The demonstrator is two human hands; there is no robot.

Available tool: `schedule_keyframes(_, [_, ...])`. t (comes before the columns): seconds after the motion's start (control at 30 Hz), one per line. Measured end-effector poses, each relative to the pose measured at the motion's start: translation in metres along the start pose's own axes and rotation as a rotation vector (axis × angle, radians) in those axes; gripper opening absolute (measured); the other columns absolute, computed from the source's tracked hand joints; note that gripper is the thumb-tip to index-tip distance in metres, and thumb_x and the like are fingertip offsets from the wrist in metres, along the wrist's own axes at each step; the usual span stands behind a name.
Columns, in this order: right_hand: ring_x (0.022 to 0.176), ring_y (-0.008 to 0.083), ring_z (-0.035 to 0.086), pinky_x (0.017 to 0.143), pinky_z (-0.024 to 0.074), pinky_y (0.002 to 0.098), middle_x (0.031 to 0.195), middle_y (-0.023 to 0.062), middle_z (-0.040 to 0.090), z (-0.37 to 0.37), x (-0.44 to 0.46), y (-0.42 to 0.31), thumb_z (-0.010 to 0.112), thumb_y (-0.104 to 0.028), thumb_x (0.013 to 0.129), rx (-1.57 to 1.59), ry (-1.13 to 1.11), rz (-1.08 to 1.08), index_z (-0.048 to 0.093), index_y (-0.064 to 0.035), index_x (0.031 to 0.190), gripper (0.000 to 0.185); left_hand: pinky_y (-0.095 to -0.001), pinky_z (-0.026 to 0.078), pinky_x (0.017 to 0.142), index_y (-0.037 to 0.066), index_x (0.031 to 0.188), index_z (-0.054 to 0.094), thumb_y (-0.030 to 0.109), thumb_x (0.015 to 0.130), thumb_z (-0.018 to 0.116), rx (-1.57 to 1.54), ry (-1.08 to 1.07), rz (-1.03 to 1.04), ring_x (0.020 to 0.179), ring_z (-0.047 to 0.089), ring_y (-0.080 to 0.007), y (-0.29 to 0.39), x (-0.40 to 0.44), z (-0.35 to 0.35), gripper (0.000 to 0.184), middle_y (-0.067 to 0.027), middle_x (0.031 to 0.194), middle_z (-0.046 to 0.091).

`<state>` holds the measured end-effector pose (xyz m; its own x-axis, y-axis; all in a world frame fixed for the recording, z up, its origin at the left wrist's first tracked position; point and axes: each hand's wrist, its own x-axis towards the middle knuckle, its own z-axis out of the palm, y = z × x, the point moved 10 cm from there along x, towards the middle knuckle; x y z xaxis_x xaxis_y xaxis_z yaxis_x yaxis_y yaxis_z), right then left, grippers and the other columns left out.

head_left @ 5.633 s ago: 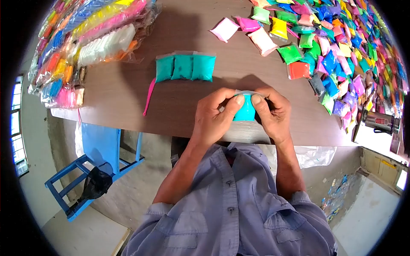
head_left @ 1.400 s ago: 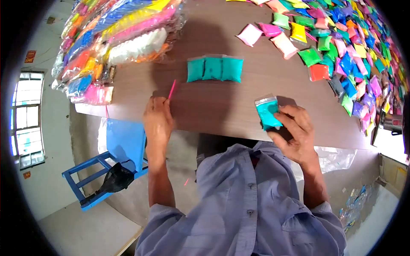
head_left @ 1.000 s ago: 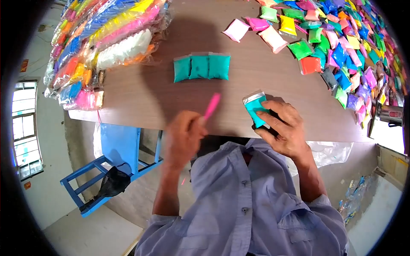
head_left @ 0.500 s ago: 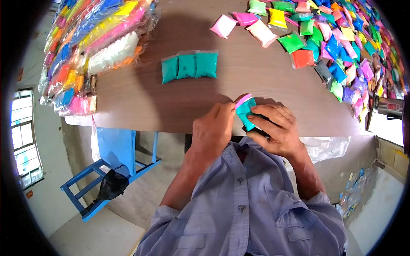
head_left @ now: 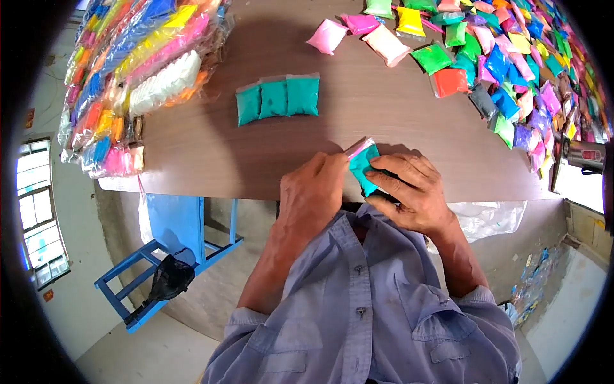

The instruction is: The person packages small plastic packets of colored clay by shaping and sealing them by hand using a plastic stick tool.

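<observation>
My right hand (head_left: 409, 192) grips a small teal packet (head_left: 363, 168) by its right side, near the table's front edge. The packet is tilted, its clear top end pointing up. Against that top end my left hand (head_left: 314, 187) is closed on a pink stick, of which only a short pink part (head_left: 354, 151) shows at the packet's mouth; the rest is hidden by the fingers. Farther back on the table, three teal packets (head_left: 275, 99) lie side by side in a row.
Long clear bags of colourful packets (head_left: 163, 77) are heaped at the back left. Many loose colourful packets (head_left: 499, 64) cover the right side. A metal flask (head_left: 583, 153) is at the far right. A blue stool (head_left: 173, 224) with a black item on it stands below the table's left edge.
My left hand picked up the pink stick from the table's left part and brought it to the packet's top. My right hand now holds the packet alone at its side.
</observation>
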<state>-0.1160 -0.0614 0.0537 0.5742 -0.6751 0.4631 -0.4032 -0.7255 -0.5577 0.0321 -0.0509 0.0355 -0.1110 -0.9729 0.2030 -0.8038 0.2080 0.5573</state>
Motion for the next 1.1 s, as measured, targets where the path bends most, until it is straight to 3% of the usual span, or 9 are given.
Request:
schedule_keyframes(0.17, [0.101,0.0258,0.066,0.084,0.0514,0.0388,0.114,0.0052,0.068,0.000,0.000,-0.002,0.081,-0.017,0.073,-0.018,0.005,-0.012,0.075,-0.0086,0.101,0.030,-0.0430,0.051,0.058,0.008,0.100,0.067,0.008,0.091,0.070,-0.086,-0.009,0.031,0.070,0.066,-0.0321,0.015,0.004,0.006,0.009,-0.0099,0.082,0.063])
schedule_keyframes(0.23, [0.102,0.0259,0.066,0.084,0.0514,0.0386,0.114,0.0053,0.068,-0.001,-0.001,-0.002,0.081,-0.016,0.073,-0.014,0.011,-0.012,0.075,-0.0087,0.101,0.029,-0.0428,0.051,0.057,0.009,0.096,0.067,0.010,0.091,0.071,0.045,-0.039,0.051,0.069,0.066,-0.0313,0.013,0.015,0.012,0.007,-0.0083,0.081,0.062])
schedule_keyframes(0.47, [0.101,0.0260,0.065,0.084,0.0517,0.0391,0.114,0.0058,0.068,-0.001,0.000,-0.002,0.081,-0.016,0.073,-0.002,0.034,-0.028,0.075,-0.0076,0.100,0.029,-0.0420,0.051,0.057,0.010,0.093,0.067,0.011,0.091,0.071,0.082,-0.036,0.081,0.069,0.066,-0.0315,0.006,0.036,0.019,0.005,-0.0074,0.080,0.061])
schedule_keyframes(0.57, [0.101,0.0260,0.065,0.084,0.0518,0.0393,0.113,0.0061,0.068,0.001,-0.003,-0.001,0.081,-0.016,0.073,-0.004,0.017,-0.022,0.075,-0.0072,0.100,0.029,-0.0406,0.052,0.058,0.009,0.092,0.067,0.011,0.092,0.071,0.047,0.062,0.101,0.070,0.066,-0.0328,0.000,0.036,0.010,0.004,-0.0084,0.082,0.064])
schedule_keyframes(0.63, [0.100,0.0258,0.065,0.084,0.0518,0.0392,0.113,0.0061,0.068,0.000,-0.002,-0.002,0.081,-0.016,0.073,-0.006,0.013,-0.022,0.075,-0.0073,0.100,0.029,-0.0408,0.053,0.061,0.008,0.092,0.068,0.010,0.092,0.070,0.049,0.106,-0.009,0.073,0.068,-0.0333,-0.008,0.038,-0.003,0.003,-0.0103,0.084,0.068])
schedule_keyframes(0.77, [0.100,0.0256,0.065,0.084,0.0518,0.0394,0.112,0.0059,0.068,0.000,-0.001,-0.001,0.081,-0.016,0.073,0.008,0.024,-0.013,0.075,-0.0074,0.100,0.029,-0.0434,0.051,0.056,0.007,0.089,0.064,0.012,0.092,0.069,-0.104,0.104,0.020,0.066,0.066,-0.0341,0.005,0.011,-0.011,0.007,-0.0107,0.080,0.065])
schedule_keyframes(0.83, [0.100,0.0256,0.065,0.084,0.0519,0.0396,0.112,0.0056,0.068,0.001,-0.003,0.000,0.082,-0.016,0.073,0.006,0.025,-0.016,0.075,-0.0076,0.100,0.030,-0.0431,0.052,0.061,0.005,0.090,0.068,0.009,0.090,0.072,-0.242,0.006,-0.157,0.071,0.068,-0.0340,-0.004,-0.006,-0.003,0.005,-0.0145,0.083,0.069])
schedule_keyframes(1.03, [0.099,0.0260,0.065,0.082,0.0522,0.0399,0.112,0.0056,0.068,0.001,0.000,-0.001,0.082,-0.015,0.072,0.010,0.029,-0.038,0.074,-0.0075,0.100,0.030,-0.0426,0.051,0.060,0.004,0.089,0.068,0.006,0.090,0.072,0.045,0.147,-0.131,0.070,0.068,-0.0342,-0.026,-0.013,-0.020,0.004,-0.0153,0.082,0.069])
schedule_keyframes(1.1, [0.098,0.0265,0.065,0.082,0.0523,0.0399,0.111,0.0060,0.068,0.000,0.000,-0.001,0.082,-0.015,0.072,0.007,0.023,-0.043,0.074,-0.0074,0.100,0.030,-0.0427,0.051,0.061,0.004,0.089,0.068,0.005,0.089,0.072,0.001,0.156,-0.143,0.071,0.068,-0.0346,-0.023,-0.011,-0.026,0.004,-0.0150,0.082,0.069])
